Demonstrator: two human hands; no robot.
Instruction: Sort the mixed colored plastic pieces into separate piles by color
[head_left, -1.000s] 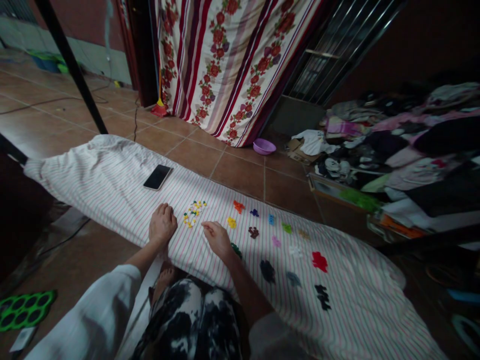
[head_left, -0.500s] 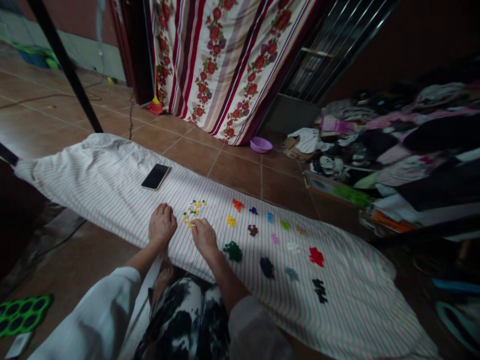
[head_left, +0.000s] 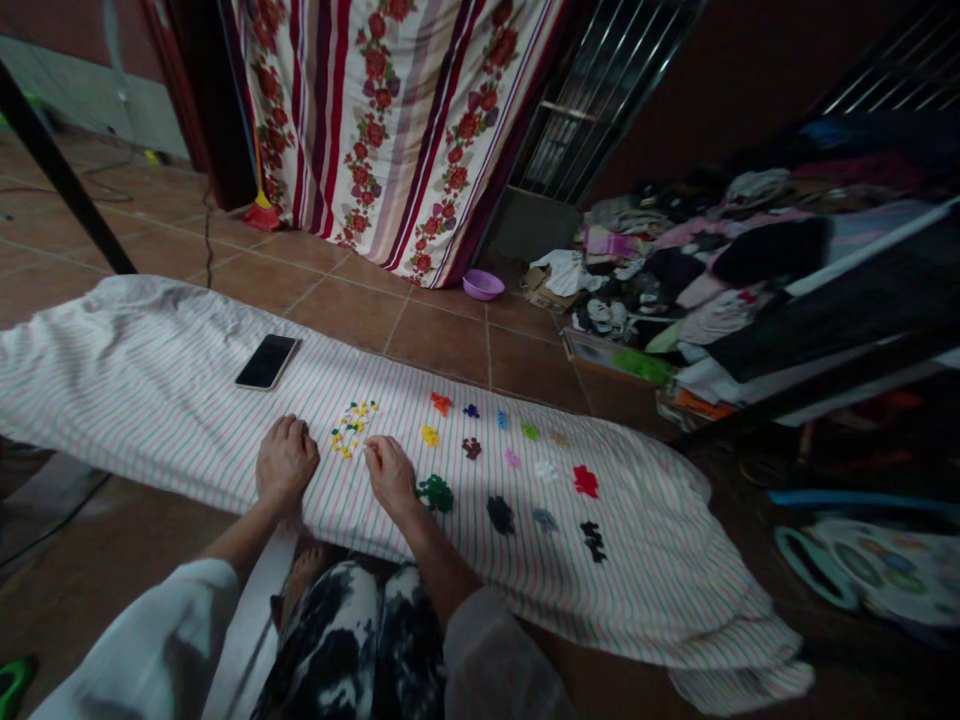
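Observation:
My right hand (head_left: pixel 390 473) hovers at or rests on the striped cloth (head_left: pixel 660 480), thumb and fingertips pinched together. A tiny pale bit may show at the tips, too small to name. Just left of those fingertips lies a loose arrangement of small yellow, green and white pieces (head_left: pixel 352 428). My left hand (head_left: pixel 287 458) rests knuckles up on the cloth, left of the arrangement, its fingers curled under and their insides hidden. Right of my right hand are small heaps: dark green pieces (head_left: pixel 436 493), yellow pieces (head_left: pixel 430 436) and orange pieces (head_left: pixel 441 403).
A phone (head_left: pixel 268 362) lies on the cloth beyond my left hand. More heaps sit to the right, among them red pieces (head_left: pixel 586 481) and black pieces (head_left: pixel 592 541). A purple basin (head_left: pixel 483 285) stands on the floor near a flowered curtain (head_left: pixel 405 130). Clothes (head_left: pixel 675 270) are piled right.
The camera view has turned to the right. My right fingertips have drawn slightly right, away from the arrangement's lower edge. My left hand stays resting on the cloth.

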